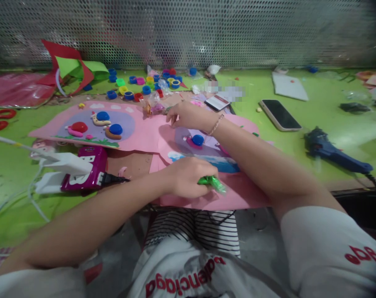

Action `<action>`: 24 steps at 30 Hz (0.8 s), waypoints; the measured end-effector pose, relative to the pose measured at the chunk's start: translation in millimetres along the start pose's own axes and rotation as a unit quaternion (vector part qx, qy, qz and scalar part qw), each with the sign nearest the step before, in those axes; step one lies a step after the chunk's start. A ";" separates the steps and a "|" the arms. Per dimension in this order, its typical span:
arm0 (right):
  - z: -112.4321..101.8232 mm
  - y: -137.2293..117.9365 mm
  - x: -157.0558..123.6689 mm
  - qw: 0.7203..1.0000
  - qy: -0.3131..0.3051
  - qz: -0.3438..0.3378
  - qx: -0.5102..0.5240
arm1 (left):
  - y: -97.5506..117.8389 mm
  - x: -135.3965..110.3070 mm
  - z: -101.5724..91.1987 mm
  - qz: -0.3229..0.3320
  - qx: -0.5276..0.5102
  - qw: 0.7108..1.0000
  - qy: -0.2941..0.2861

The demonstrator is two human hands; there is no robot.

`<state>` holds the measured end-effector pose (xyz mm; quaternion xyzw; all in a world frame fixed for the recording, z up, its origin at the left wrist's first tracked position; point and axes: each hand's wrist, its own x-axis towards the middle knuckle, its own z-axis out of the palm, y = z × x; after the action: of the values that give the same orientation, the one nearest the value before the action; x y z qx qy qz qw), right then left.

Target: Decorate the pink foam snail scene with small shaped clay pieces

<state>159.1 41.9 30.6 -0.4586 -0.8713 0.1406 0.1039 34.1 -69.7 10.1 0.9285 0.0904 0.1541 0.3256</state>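
Observation:
My left hand (190,177) is closed around a small green packet (212,182), its clear plastic end sticking out past my fingers. It is above the lower pink sheet. My right hand (186,115) reaches across the pink craft board's right half, fingers bent and a little apart, with nothing visible in them. Just left of its fingertips lie small clear bags with coloured bits (153,108). Snails with a red shell (79,127) and blue shells (102,116) decorate the board's left half. Another blue-shelled snail (197,140) sits beneath my right wrist, and my forearm covers part of that half.
Small coloured tubs (146,90) are scattered behind the board. A purple power strip (93,165) with white plugs stands front left, near red scissors (1,120). On the right are a phone (280,115) and a blue glue gun (336,153). A perforated metal panel (188,33) rises behind.

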 end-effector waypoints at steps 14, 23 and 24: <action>2.5 -0.9 -1.5 1.000 0.008 -0.013 -0.010 | 0.6 -0.6 0.8 0.005 0.015 1.000 -0.004; 1.5 -3.4 -2.2 0.999 -0.003 -0.021 -0.026 | 2.0 -0.8 0.6 -0.006 0.043 0.999 -0.026; 1.5 -3.4 -2.1 0.999 -0.005 -0.019 -0.025 | 2.2 -0.8 0.4 -0.007 0.045 0.999 -0.027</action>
<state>157.2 38.1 30.3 -0.4434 -0.8838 0.1187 0.0907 33.7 -71.8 11.0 0.9455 0.0950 0.1223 0.2865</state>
